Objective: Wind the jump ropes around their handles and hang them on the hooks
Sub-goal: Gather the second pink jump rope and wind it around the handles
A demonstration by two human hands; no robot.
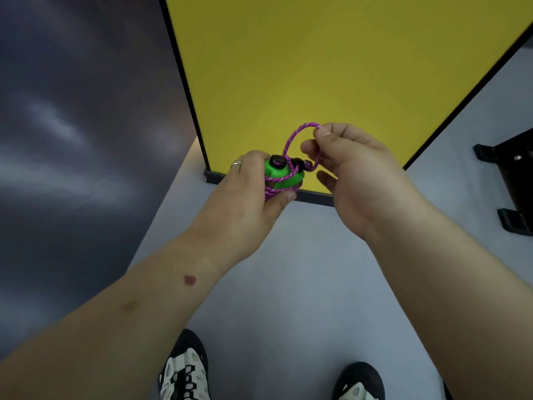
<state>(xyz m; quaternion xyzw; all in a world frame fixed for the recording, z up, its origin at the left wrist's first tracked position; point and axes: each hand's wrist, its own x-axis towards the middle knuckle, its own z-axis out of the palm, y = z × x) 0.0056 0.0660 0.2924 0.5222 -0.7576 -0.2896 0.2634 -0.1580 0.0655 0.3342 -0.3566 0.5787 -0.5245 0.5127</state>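
Note:
My left hand [248,194] grips two green jump rope handles [277,173] held together, with a purple cord [278,192] wound tightly around them. Black caps sit on the handle tops. A loose loop of the purple cord [300,132] rises from the handles. My right hand [354,168] pinches that loop between thumb and forefinger, just right of and above the handles. No hooks are in view.
A yellow panel [331,67] with a black frame stands straight ahead on the grey floor [288,269]. A dark wall [72,140] is on the left. A black metal stand foot [513,183] lies on the floor at the right. My two shoes [184,373] are below.

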